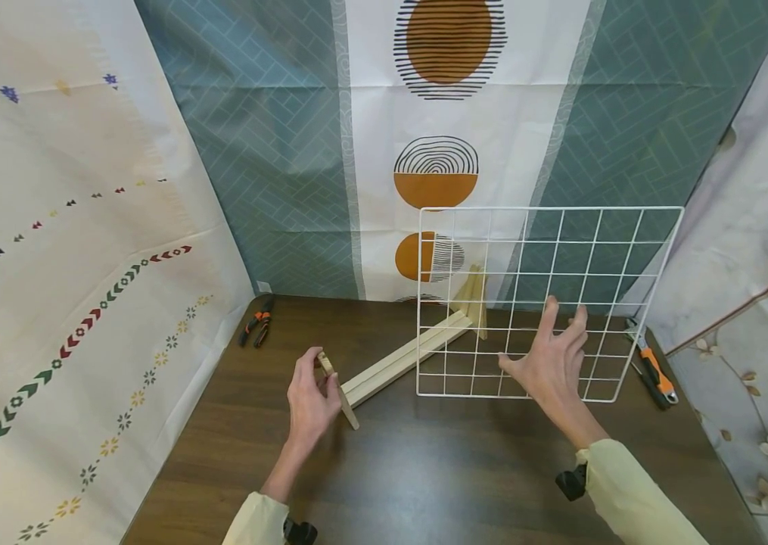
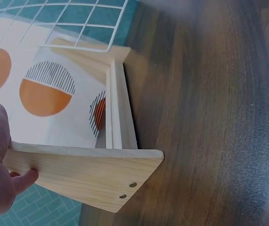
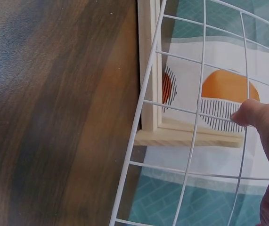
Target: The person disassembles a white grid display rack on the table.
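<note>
A wooden frame (image 1: 407, 356) lies slantwise on the table, two long rails joining an upright end board at each end. The near end board (image 2: 77, 169) has two screw heads near its lower corner. My left hand (image 1: 313, 401) pinches this board by its upper part, thumb on one face and fingers on the other. A white wire grid panel (image 1: 527, 329) stands upright in front of the far end board (image 1: 471, 295). With fingers spread, my right hand (image 1: 554, 363) holds the grid by its wires; its thumb (image 3: 254, 113) presses on one wire in the right wrist view.
Orange-and-black pliers (image 1: 258, 324) lie at the table's back left. Near the right edge are an orange-handled tool (image 1: 656, 371) and a dark-handled tool beside it. Patterned cloths (image 1: 275, 166) hang behind and on both sides of the brown table (image 1: 390, 477).
</note>
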A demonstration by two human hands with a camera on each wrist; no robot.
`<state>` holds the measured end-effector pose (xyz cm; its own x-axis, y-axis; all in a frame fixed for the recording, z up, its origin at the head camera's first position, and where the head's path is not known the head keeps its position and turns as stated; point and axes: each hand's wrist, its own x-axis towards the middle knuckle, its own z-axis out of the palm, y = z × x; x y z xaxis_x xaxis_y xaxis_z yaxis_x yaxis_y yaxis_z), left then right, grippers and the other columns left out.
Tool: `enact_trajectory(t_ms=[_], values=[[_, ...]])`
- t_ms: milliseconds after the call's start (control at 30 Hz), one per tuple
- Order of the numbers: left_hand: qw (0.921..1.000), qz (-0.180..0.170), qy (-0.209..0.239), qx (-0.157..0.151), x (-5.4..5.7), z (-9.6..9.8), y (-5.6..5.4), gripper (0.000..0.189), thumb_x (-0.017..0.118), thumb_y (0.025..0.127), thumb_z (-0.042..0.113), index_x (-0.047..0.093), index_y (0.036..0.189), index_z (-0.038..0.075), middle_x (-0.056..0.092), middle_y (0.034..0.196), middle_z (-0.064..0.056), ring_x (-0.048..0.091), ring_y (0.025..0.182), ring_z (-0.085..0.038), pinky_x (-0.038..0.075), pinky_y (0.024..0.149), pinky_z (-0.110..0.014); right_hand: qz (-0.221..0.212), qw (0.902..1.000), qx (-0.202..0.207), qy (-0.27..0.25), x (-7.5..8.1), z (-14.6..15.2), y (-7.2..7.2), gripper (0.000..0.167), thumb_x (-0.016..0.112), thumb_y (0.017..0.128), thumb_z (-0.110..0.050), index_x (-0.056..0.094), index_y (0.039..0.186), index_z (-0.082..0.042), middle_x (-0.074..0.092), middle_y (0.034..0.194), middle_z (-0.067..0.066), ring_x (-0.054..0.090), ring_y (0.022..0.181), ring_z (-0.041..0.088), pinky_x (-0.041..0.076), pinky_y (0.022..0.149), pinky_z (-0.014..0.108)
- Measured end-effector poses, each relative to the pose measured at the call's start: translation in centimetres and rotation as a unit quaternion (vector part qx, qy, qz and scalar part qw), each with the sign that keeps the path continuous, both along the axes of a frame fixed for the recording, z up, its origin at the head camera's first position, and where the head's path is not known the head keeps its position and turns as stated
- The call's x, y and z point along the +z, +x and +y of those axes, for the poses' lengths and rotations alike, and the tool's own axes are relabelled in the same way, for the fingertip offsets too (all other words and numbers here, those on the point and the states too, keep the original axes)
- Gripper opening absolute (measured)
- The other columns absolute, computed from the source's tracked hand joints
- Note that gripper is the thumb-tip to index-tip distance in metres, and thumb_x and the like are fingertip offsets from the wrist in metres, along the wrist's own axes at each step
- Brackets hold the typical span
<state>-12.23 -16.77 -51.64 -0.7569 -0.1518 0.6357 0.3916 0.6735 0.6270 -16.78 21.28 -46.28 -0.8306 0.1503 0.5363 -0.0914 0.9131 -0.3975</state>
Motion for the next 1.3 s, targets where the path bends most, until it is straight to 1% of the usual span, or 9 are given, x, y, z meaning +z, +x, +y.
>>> enact_trajectory(t_ms=[200, 300, 500, 700, 867, 1000, 1167, 1300], values=[[0.9999, -0.004, 0.005, 0.013, 0.0, 0.1, 0.5, 0.057, 0.072, 0.076, -0.012, 0.052, 0.129, -0.001, 0.057, 0.109, -0.019, 0.064, 0.084, -0.034, 0.059, 0.062, -0.040, -0.006, 1.0000, 0.000, -0.001, -0.4, 0.1, 0.2, 0.133, 0.098, 0.049, -0.035, 0.018, 0.151, -0.008, 0.002, 0.154, 0.035, 0.029, 0.123, 0.061, 0.043, 0.069, 0.071], [0.9999, -0.004, 0.006, 0.015, 0.0, 0.2, 0.7, 0.056, 0.072, 0.076, -0.012, 0.053, 0.129, -0.002, 0.057, 0.108, -0.019, 0.064, 0.084, -0.035, 0.059, 0.062, -0.041, -0.008, 1.0000, -0.001, 0.001, -0.4, 0.1, 0.2, 0.133, 0.098, 0.049, -0.036, 0.018, 0.152, -0.008, 0.002, 0.154, 0.035, 0.030, 0.122, 0.061, 0.044, 0.069, 0.071], [0.9998, 0.006, 0.004, 0.020, -0.1, 0.2, 0.9, 0.057, 0.071, 0.076, -0.012, 0.052, 0.128, -0.003, 0.056, 0.108, -0.021, 0.064, 0.082, -0.040, 0.058, 0.061, -0.044, -0.019, 0.9998, -0.006, 0.001, -0.6, 0.0, 0.2, 0.133, 0.098, 0.049, -0.037, 0.018, 0.151, -0.009, 0.003, 0.154, 0.035, 0.030, 0.123, 0.061, 0.044, 0.071, 0.072], [0.9993, 0.015, 0.002, 0.034, -0.2, 0.3, 1.3, 0.056, 0.072, 0.074, -0.012, 0.053, 0.127, -0.004, 0.057, 0.107, -0.020, 0.063, 0.079, -0.036, 0.057, 0.059, -0.045, -0.026, 0.9996, -0.007, 0.001, -0.8, 0.0, 0.2, 0.132, 0.098, 0.049, -0.036, 0.018, 0.151, -0.008, 0.005, 0.153, 0.035, 0.031, 0.121, 0.061, 0.044, 0.071, 0.071], [0.9988, 0.020, 0.008, 0.043, -0.2, 0.5, 1.8, 0.057, 0.072, 0.073, -0.012, 0.053, 0.126, -0.004, 0.058, 0.105, -0.020, 0.064, 0.079, -0.038, 0.057, 0.059, -0.047, -0.028, 0.9996, -0.005, -0.002, -1.0, -0.2, 0.3, 0.133, 0.098, 0.049, -0.036, 0.018, 0.151, -0.008, 0.004, 0.153, 0.036, 0.033, 0.117, 0.061, 0.044, 0.067, 0.071], [0.9984, 0.023, 0.012, 0.050, -0.3, 0.6, 2.2, 0.057, 0.070, 0.073, -0.014, 0.053, 0.126, -0.006, 0.057, 0.103, -0.020, 0.063, 0.080, -0.037, 0.058, 0.059, -0.047, -0.037, 0.9993, -0.004, -0.006, -1.1, -0.2, 0.3, 0.134, 0.098, 0.049, -0.036, 0.017, 0.152, -0.008, 0.004, 0.153, 0.036, 0.032, 0.118, 0.062, 0.043, 0.068, 0.071], [0.9979, 0.025, 0.011, 0.059, -0.3, 0.7, 2.7, 0.057, 0.070, 0.072, -0.015, 0.053, 0.125, -0.005, 0.057, 0.102, -0.020, 0.064, 0.083, -0.034, 0.059, 0.060, -0.043, -0.051, 0.9986, -0.004, -0.012, -1.2, -0.3, 0.2, 0.135, 0.098, 0.050, -0.036, 0.015, 0.153, -0.008, 0.004, 0.152, 0.036, 0.031, 0.120, 0.062, 0.043, 0.072, 0.073], [0.9972, 0.028, 0.008, 0.069, -0.3, 0.8, 3.1, 0.056, 0.070, 0.072, -0.015, 0.053, 0.124, -0.005, 0.056, 0.102, -0.019, 0.064, 0.082, -0.034, 0.059, 0.060, -0.042, -0.068, 0.9975, -0.004, -0.016, -1.2, -0.4, 0.1, 0.136, 0.098, 0.051, -0.037, 0.013, 0.153, -0.008, 0.002, 0.152, 0.037, 0.031, 0.120, 0.063, 0.042, 0.072, 0.073]])
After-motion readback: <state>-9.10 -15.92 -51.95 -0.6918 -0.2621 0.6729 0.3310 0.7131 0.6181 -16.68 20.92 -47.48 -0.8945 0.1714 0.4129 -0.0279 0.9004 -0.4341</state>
